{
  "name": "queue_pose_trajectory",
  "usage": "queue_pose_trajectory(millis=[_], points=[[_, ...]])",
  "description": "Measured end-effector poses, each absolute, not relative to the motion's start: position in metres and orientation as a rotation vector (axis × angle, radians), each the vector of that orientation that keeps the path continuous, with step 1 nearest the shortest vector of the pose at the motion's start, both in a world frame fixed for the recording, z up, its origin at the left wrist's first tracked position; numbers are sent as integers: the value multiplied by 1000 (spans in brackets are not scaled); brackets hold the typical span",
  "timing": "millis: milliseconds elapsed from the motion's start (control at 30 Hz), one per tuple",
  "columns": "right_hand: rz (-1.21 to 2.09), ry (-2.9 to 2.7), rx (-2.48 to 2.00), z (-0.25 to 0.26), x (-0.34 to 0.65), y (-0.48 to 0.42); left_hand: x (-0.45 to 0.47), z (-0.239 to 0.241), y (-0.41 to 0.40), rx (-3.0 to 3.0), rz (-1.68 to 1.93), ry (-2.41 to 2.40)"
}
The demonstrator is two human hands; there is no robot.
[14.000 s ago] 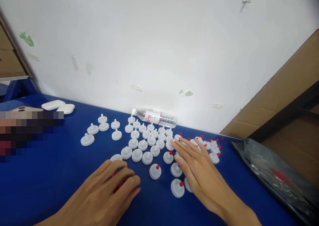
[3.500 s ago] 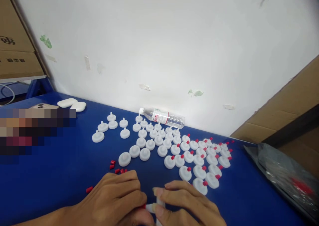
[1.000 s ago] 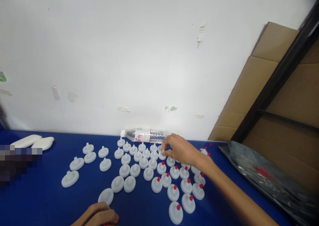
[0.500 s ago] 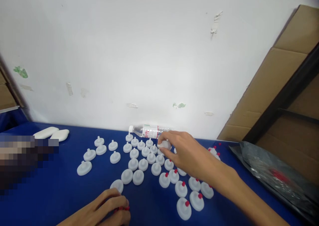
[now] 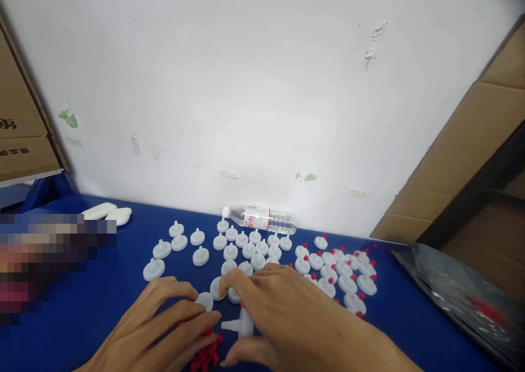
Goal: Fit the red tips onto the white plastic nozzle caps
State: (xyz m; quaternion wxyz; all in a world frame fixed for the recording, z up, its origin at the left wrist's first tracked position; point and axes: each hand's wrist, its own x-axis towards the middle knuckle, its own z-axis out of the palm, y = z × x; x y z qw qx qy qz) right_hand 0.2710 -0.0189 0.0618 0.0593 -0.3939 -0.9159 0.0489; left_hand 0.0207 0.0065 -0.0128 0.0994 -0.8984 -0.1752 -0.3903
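We grip white lid (image 5: 246, 325) in right hand (image 5: 283, 309), thumb and fingers spread around it; spout (image 5: 230, 325) toward 9 o'clock, probably to face red caps (image 5: 206, 354). Left hand (image 5: 164, 320) curled loosely over caps; cannot tell if pinching any.

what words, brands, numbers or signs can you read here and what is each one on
None reads clearly enough to quote.
Bottle label: red characters and smaller green print, too small to read.
Cardboard at far left: dark characters in two rows, too blurred to read.
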Motion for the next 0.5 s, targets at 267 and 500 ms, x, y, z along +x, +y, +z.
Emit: queue_pose_trajectory(millis=[267, 500], points=[[-102, -2765, -989, 48, 257, -16, 22, -21, 4, -2720, -1213, -533], [-223, -2643, -1010, 42, 249, -21, 15, -20, 21, -2741, -1021, -497]])
